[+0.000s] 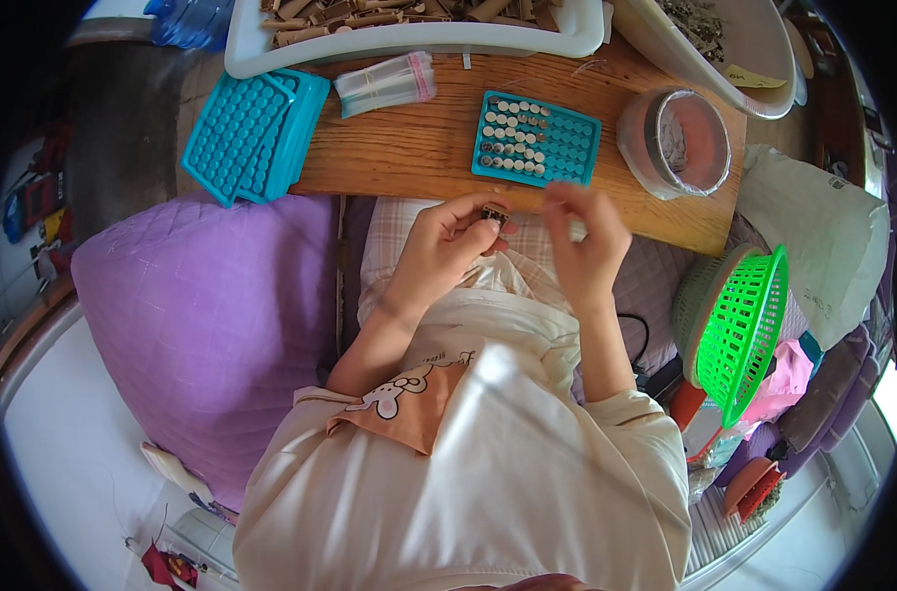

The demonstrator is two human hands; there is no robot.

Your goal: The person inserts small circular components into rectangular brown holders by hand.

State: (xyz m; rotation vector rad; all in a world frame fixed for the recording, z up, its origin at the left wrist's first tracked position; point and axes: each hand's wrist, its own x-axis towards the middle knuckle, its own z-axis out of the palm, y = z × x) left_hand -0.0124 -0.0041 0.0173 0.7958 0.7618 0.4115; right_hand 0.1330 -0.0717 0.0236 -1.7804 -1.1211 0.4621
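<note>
My left hand (pixel 439 246) is closed round a small dark brown piece (pixel 495 213) with light spots, held above my lap just off the table's near edge. What kind of piece it is, I cannot make out. Close by on its right, my right hand (pixel 588 236) is raised beside the near edge of a teal tray (pixel 575 148). Motion smears its fingertips, so whether they pinch anything is unclear. Rows of small round discs, mostly white and a few dark, fill the left part of that tray; its right part shows bare round wells.
On the wooden table (pixel 399 163) lie stacked teal trays (pixel 242 138), clear plastic bags (pixel 387 84) and a bag-lined tub (pixel 673 143). A white bin (pixel 409 41) of brown pieces stands behind. Another basin (pixel 764 94) is at far right, a green basket (pixel 744 335) below it.
</note>
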